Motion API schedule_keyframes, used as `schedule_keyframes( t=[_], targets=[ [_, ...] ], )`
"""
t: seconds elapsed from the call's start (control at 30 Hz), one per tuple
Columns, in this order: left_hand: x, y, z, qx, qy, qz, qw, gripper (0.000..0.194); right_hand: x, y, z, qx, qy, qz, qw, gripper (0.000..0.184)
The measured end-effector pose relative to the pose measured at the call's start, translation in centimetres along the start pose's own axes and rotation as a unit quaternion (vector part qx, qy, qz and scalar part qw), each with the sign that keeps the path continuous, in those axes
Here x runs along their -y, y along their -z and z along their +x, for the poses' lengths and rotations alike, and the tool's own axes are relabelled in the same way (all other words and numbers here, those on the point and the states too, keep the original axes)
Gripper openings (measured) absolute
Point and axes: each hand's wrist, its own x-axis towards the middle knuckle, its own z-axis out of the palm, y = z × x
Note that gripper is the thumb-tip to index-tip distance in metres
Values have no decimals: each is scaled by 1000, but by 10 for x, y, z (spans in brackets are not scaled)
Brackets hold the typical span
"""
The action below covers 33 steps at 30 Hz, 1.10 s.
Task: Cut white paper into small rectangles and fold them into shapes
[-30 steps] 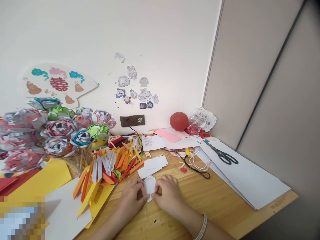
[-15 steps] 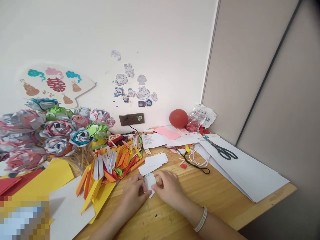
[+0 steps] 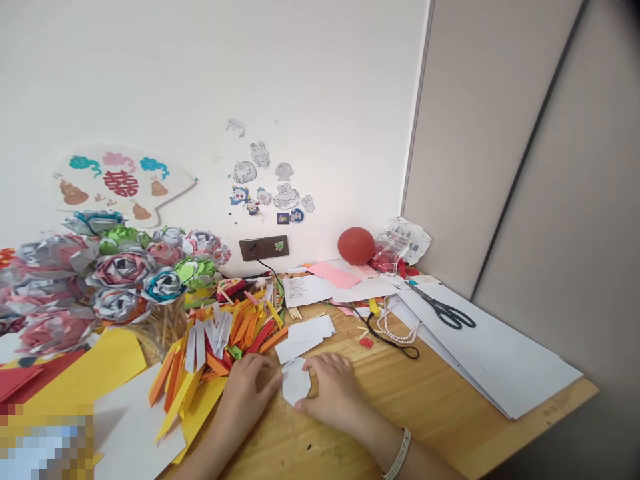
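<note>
A small white piece of paper [image 3: 296,382] with folded corners lies on the wooden table between my hands. My right hand [image 3: 333,387] holds it by its right side, thumb at the lower edge and forefinger at the upper edge. To the left of the paper, my left hand [image 3: 251,385] is open, with thumb and fingers apart and their tips close to the paper's left edge. Just beyond the folded piece lie several white paper rectangles [image 3: 306,333], overlapping.
Folded orange, yellow and white paper strips [image 3: 215,347] are heaped at left, beside paper flowers [image 3: 123,270]. Black scissors [image 3: 450,315] rest on white sheets [image 3: 493,347] at right. A red balloon [image 3: 356,246], pearl strand [image 3: 395,330] and black cord [image 3: 387,341] lie farther back.
My left hand has drawn away to the left from the small paper, and its fingers have parted. My right hand's thumb and forefinger have spread along the paper, which now shows more fully.
</note>
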Motion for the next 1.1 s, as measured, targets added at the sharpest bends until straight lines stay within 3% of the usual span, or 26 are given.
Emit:
schedule_keyframes(
  t=[0.2,0.4,0.57,0.67,0.83,0.97,1.1],
  targets=[
    [1,-1,-2,60,-182,8,981,28,-16,13,8,56,45,49,996,50],
    [3,0,-6,53,-256,36,964,25,-34,30,15,55,71,92,992,41],
    [1,4,-8,67,-243,33,967,25,-32,33,14,11,124,26,992,21],
    [8,6,-2,31,-203,51,977,24,-31,31,11,2,160,-29,987,8],
    [14,2,-2,2,-227,57,972,23,-37,35,7,42,228,-48,971,24],
    [11,-10,-8,-24,-251,49,967,25,-41,38,5,29,224,-51,973,38],
    [12,-20,-9,-18,-298,8,954,25,-43,33,5,4,246,-109,963,20]
  ],
)
